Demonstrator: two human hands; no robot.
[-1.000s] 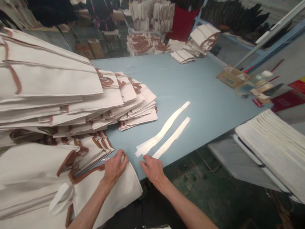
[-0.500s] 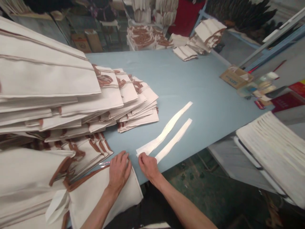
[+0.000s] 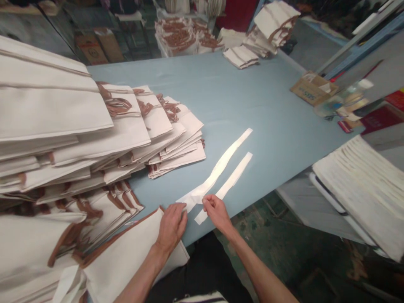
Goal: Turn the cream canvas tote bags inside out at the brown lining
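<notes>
My right hand (image 3: 217, 212) is closed in a pinch on the near end of a white strip, which lifts and folds away from the longer white strip or layered strips (image 3: 222, 162). Fingers of my left hand (image 3: 172, 225) lie outstretched at the left end of these strips, touching them, with the palm over a cream fabric bag (image 3: 132, 244). A second, shorter white strip (image 3: 236, 171) lies flat on the blue table (image 3: 268, 113), partly behind my right hand. The bag has brown trim along its upper edge.
Tall overlapping stacks of cream bags (image 3: 126, 139) with brown cords fill the left side. At the far right stand a cardboard box (image 3: 312, 88) and a clear container. Folded bags (image 3: 241, 57) lie at the back. A pale stack (image 3: 360, 193) sits right, beyond the table edge.
My right hand has moved right, pulling a strip end up and over. My left hand has slid from the bag towards the strips' left end. The view has shifted slightly.
</notes>
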